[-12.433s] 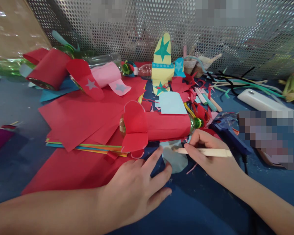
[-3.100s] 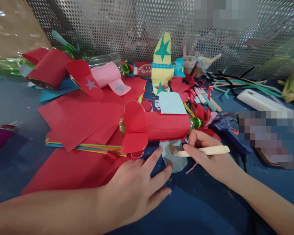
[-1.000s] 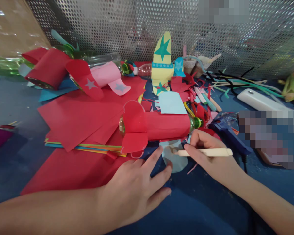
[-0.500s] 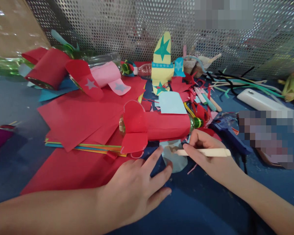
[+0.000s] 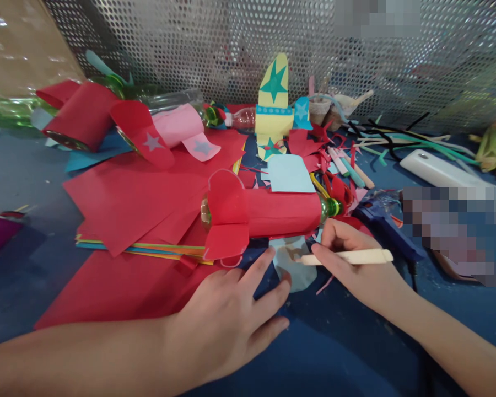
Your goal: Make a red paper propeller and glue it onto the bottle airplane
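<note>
My left hand (image 5: 227, 320) lies flat and open on the blue table, fingertips pressing the edge of a light blue paper piece (image 5: 293, 267). My right hand (image 5: 351, 264) is closed round a cream pen (image 5: 347, 257) whose tip rests on that paper piece. Just behind both hands lies a bottle wrapped in red paper (image 5: 268, 212) with red fins and a green neck, shaped like a plane.
Red paper sheets (image 5: 136, 198) on a coloured stack spread to the left. A blue glue gun (image 5: 386, 220) lies right of my hand. Other paper-covered bottles (image 5: 86, 116), a yellow starred fin (image 5: 274, 99), scraps, pipe cleaners (image 5: 397, 140) and a white device (image 5: 434, 170) sit before a perforated metal wall.
The pen in my right hand has shifted slightly back and forth over the light blue paper. My left hand has stayed put.
</note>
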Demonstrator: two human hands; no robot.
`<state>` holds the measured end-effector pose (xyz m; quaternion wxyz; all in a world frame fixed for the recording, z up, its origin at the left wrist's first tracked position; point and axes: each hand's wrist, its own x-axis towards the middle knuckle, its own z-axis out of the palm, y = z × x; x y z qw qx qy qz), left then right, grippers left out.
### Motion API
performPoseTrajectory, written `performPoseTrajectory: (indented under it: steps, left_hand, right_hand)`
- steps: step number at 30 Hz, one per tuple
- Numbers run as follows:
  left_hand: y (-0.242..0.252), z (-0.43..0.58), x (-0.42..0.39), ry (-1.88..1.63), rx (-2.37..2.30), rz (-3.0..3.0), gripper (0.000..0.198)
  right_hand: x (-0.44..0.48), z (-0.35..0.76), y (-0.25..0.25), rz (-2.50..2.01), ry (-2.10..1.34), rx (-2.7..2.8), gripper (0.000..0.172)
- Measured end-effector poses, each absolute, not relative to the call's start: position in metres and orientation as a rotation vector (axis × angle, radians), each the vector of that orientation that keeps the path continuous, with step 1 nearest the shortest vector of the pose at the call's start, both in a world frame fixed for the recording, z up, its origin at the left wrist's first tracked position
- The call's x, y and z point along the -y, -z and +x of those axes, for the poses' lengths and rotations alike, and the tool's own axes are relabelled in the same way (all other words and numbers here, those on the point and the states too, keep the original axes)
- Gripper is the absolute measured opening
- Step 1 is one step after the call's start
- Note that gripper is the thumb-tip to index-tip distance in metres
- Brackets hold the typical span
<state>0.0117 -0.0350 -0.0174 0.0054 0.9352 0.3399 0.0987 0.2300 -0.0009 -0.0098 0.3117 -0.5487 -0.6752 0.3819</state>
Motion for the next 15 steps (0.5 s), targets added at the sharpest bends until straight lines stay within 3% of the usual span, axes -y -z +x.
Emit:
performPoseTrajectory:
  steps: [15]
  left_hand:
    - [0.0171, 0.0110, 0.0352, -0.336, -1.056, 2.918, 0.033]
  right_hand:
    - [0.0020, 0.2319, 0.0137, -1.471, -1.017, 1.775, 0.025]
